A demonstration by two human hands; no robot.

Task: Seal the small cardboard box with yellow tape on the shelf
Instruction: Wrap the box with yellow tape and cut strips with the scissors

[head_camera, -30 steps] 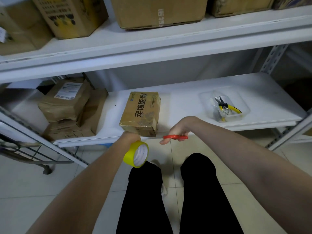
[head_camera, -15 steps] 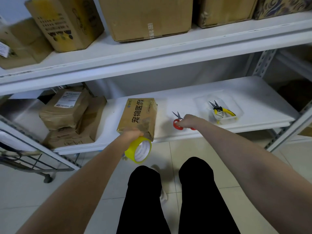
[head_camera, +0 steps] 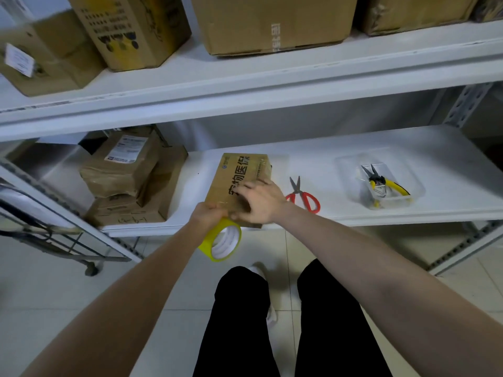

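Note:
The small cardboard box [head_camera: 234, 172] with black printed characters lies flat near the front edge of the lower white shelf [head_camera: 353, 148]. My left hand [head_camera: 209, 213] grips the roll of yellow tape [head_camera: 220, 240] at the box's near edge, the roll hanging just below the shelf front. My right hand [head_camera: 258, 200] rests on the near half of the box top, fingers spread fairly flat. Red-handled scissors [head_camera: 303, 195] lie on the shelf just to the right of the box.
Brown paper parcels [head_camera: 128, 170] are stacked at the left of the lower shelf. A clear plastic tray [head_camera: 408, 174] with yellow-handled pliers sits to the right. Large cartons [head_camera: 272, 20] fill the upper shelf. A wheeled metal cart [head_camera: 40, 224] stands at left on the tiled floor.
My right hand laid the red scissors on the shelf and moved left onto the box top. My left hand brought the tape roll up to the box's near edge.

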